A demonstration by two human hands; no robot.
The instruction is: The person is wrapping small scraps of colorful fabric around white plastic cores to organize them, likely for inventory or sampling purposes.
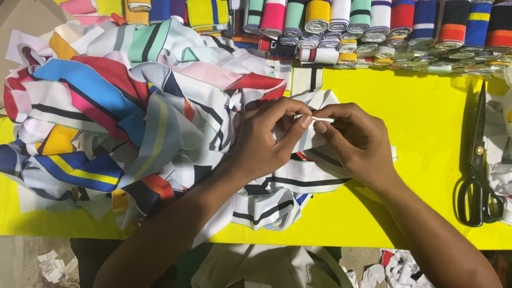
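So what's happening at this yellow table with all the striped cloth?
A person sits at the yellow table, pinching the edge of a white striped strip between the left hand and right hand. A loose heap of striped strips lies to the left, rolled strips line the far edge, and black scissors rest untouched on the right.
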